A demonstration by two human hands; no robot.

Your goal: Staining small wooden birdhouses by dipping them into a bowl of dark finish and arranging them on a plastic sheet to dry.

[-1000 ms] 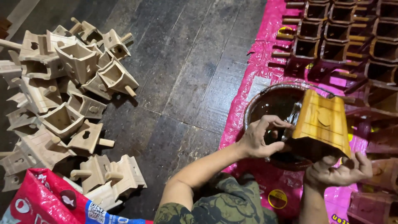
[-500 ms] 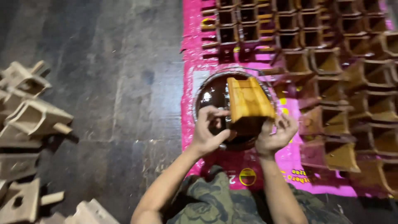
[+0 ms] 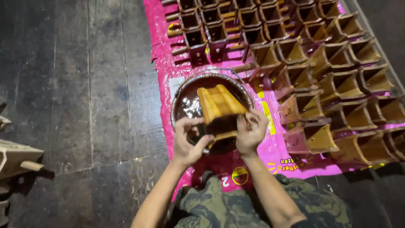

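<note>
we hold the wooden birdhouse-shaped box (image 3: 219, 110) over the round bowl of dark stain (image 3: 190, 101), near the middle of the view. our left hand (image 3: 189, 141) is closed on its lower left corner, fingers curled over the wet dark end, and our right hand (image 3: 249, 134) grips the lower right edge. the upper part of the box shows yellow-brown; the end toward us is darker and looks wet.

what could go wrong, as we judge it: the stained end is likely slick, so the box could slip from our fingers and drop into the bowl, splashing stain onto the pink plastic sheet (image 3: 160, 46) or our camouflage trousers (image 3: 219, 202). tipping it away from the bowl could let drips fall on the dark plank floor (image 3: 84, 84) at 9 o'clock. swinging it toward 3 o'clock risks knocking the rows of stained boxes (image 3: 320, 84) that sit close together there.

hard to make out: the underside of the box and how deep the stain lies are hidden. our fingertips under the box are out of sight. at 9 o'clock an unstained wooden piece (image 3: 17, 156) is cut by the frame edge, and the rows at 12 and 3 o'clock run off the picture.
</note>
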